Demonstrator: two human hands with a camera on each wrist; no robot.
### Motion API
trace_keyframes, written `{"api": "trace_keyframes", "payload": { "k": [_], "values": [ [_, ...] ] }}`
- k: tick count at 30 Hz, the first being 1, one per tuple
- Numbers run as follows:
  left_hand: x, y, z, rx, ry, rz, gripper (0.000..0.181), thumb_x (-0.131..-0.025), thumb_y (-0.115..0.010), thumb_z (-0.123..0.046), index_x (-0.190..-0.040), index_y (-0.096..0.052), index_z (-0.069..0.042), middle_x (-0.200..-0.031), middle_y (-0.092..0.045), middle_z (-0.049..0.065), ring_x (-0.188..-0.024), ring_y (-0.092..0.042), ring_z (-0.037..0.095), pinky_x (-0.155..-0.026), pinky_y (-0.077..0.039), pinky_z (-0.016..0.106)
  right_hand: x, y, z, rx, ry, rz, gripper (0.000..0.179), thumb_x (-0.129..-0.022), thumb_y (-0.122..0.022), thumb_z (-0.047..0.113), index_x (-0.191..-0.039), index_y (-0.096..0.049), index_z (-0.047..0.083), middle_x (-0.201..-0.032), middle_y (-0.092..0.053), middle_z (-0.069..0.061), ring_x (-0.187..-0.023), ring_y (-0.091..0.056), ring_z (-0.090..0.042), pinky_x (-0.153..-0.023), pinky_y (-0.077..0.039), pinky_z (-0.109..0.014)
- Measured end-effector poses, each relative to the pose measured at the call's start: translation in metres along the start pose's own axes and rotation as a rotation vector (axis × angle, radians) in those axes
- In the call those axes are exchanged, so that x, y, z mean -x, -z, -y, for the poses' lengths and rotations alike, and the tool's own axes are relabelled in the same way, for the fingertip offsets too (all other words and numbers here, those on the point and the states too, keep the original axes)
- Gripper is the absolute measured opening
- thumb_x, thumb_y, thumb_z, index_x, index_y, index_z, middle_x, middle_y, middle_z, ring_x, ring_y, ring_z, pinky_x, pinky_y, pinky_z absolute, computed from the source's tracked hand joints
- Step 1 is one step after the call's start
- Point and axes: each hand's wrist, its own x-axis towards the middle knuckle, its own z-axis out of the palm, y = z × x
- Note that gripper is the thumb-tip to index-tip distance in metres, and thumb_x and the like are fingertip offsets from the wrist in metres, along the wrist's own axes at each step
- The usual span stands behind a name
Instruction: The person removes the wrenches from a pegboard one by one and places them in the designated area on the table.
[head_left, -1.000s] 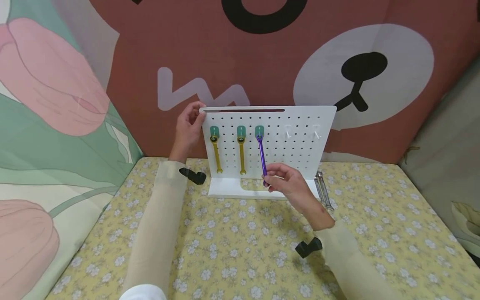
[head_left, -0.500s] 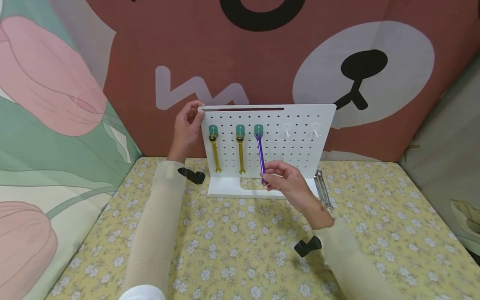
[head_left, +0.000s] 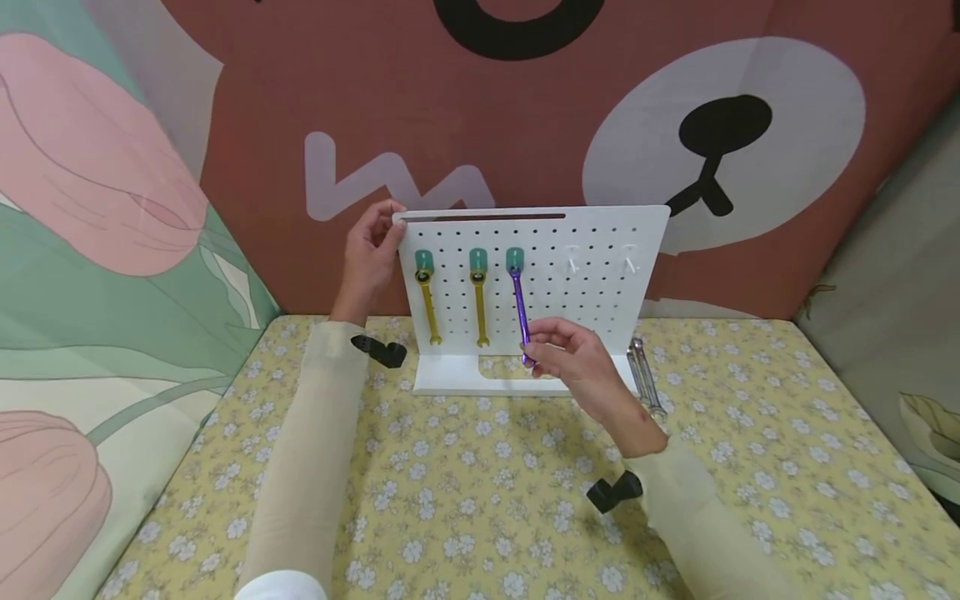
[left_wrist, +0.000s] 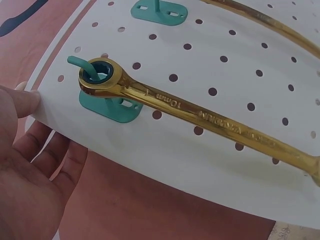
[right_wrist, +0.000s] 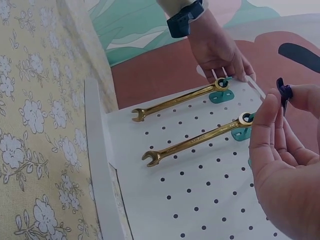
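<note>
My left hand (head_left: 371,254) grips the upper left corner of a white pegboard (head_left: 457,312), thumb in front and fingers behind. With thumb and fingers, my right hand (head_left: 577,362) pinches the lower, open end of a purple combination wrench (head_left: 520,304). The purple wrench's ring end is at the third green hook (head_left: 514,258); whether the ring is around the peg cannot be told. Two gold combination wrenches hang to its left, one gold wrench (left_wrist: 200,117) with its ring around a green hook in the left wrist view, the other gold wrench (head_left: 481,308) beside it.
Two clear hooks, one a middle-right hook (head_left: 572,260) and one a far-right hook (head_left: 630,260), carry nothing. Silver wrenches (head_left: 645,379) lie on the floral tablecloth (head_left: 450,500) by the board's right side. A printed fabric backdrop (head_left: 337,83) stands behind.
The head view has shifted slightly. Both hands keep their hold, and the purple wrench stays at the third hook.
</note>
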Motion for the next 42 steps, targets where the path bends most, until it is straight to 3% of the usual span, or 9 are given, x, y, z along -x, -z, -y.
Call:
{"api": "trace_keyframes", "payload": {
  "k": [7, 16, 26, 38, 42],
  "values": [
    [-0.002, -0.001, -0.001, -0.002, -0.025, 0.001, 0.020, -0.107, -0.059, -0.018, -0.124, -0.063, -0.009, -0.098, -0.058, 0.008, -0.084, -0.052, 0.021, -0.075, -0.047, 0.035, -0.001, 0.000, 0.004, -0.009, 0.005, 0.005, 0.023, -0.096, -0.066, -0.004, -0.119, -0.063, -0.001, -0.097, -0.067, -0.007, -0.083, -0.068, -0.019, -0.074, -0.057, -0.030],
    [0.002, -0.001, 0.000, -0.024, -0.011, 0.018, 0.021, -0.108, -0.057, -0.018, -0.126, -0.061, -0.008, -0.097, -0.056, 0.009, -0.084, -0.052, 0.021, -0.076, -0.047, 0.037, 0.000, -0.006, 0.011, -0.047, 0.018, 0.025, 0.021, -0.097, -0.063, -0.005, -0.117, -0.065, 0.002, -0.098, -0.068, -0.006, -0.082, -0.067, -0.018, -0.071, -0.056, -0.029],
    [0.000, 0.001, -0.001, -0.051, -0.021, 0.013, 0.022, -0.109, -0.055, -0.019, -0.128, -0.058, -0.009, -0.098, -0.055, 0.009, -0.088, -0.052, 0.022, -0.076, -0.045, 0.029, 0.004, 0.001, 0.015, 0.007, 0.025, 0.029, 0.025, -0.097, -0.065, -0.004, -0.121, -0.062, -0.003, -0.100, -0.067, -0.010, -0.083, -0.068, -0.020, -0.073, -0.057, -0.030],
    [-0.001, 0.002, 0.000, -0.016, -0.011, 0.018, 0.023, -0.108, -0.057, -0.019, -0.127, -0.060, -0.009, -0.098, -0.057, 0.008, -0.084, -0.053, 0.021, -0.073, -0.047, 0.028, 0.037, 0.031, 0.008, 0.072, -0.086, 0.002, 0.023, -0.100, -0.066, 0.003, -0.122, -0.061, -0.002, -0.104, -0.063, -0.012, -0.085, -0.065, -0.019, -0.075, -0.056, -0.031],
    [0.001, 0.001, -0.002, -0.011, -0.003, 0.016, 0.021, -0.107, -0.058, -0.020, -0.126, -0.061, -0.010, -0.100, -0.058, 0.008, -0.087, -0.054, 0.022, -0.076, -0.048, 0.033, 0.056, 0.047, 0.006, 0.154, -0.111, 0.003, 0.025, -0.101, -0.067, 0.007, -0.123, -0.059, -0.001, -0.105, -0.062, -0.013, -0.086, -0.065, -0.021, -0.076, -0.057, -0.033]
  ]
}}
